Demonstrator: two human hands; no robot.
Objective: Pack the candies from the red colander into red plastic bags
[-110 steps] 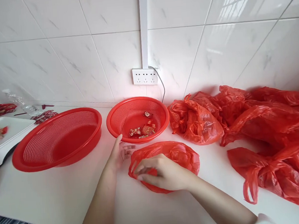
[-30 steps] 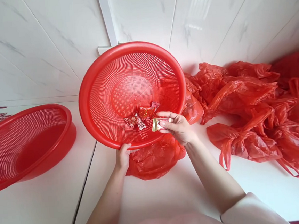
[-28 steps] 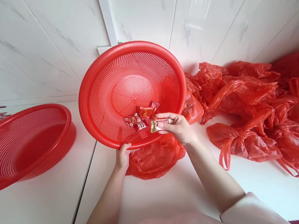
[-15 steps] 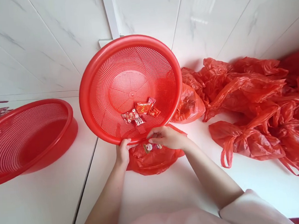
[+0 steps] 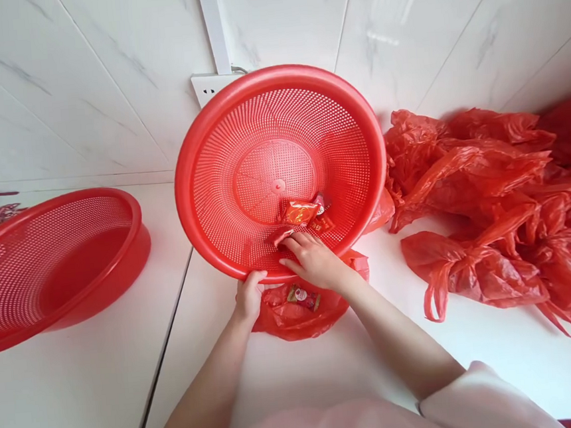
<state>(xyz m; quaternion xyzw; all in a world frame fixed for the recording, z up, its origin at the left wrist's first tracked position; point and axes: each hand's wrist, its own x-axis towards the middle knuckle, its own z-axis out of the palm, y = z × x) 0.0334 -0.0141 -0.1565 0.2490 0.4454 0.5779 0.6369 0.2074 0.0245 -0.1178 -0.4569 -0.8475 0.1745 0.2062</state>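
Note:
A large red plastic basket point(image 5: 276, 111) with perforated walls is tilted toward me. My left hand point(image 5: 250, 300) grips its near rim. Over that rim reaches my right hand point(image 5: 314, 259), fingers curled at a small red snack packet point(image 5: 282, 236) on the lower wall; the palm side is hidden. Just beyond lie an orange-red packet point(image 5: 299, 212) and a couple of other small wrapped packets point(image 5: 322, 223). Beneath the rim, a red plastic bag point(image 5: 295, 325) lies open on the white table, with a gold-and-red wrapped snack point(image 5: 303, 297) showing in it.
On the left stands a second red basket point(image 5: 134, 234). Several red plastic bags point(image 5: 486, 223), some tied, are heaped on the right. The tiled wall with a socket point(image 5: 209, 87) rises behind the table point(image 5: 80, 385). A seam runs between two tabletops.
My right hand has moved from above the bag up into the basket, onto a packet. A wrapped snack now lies free in the bag. The basket has shifted right in view.

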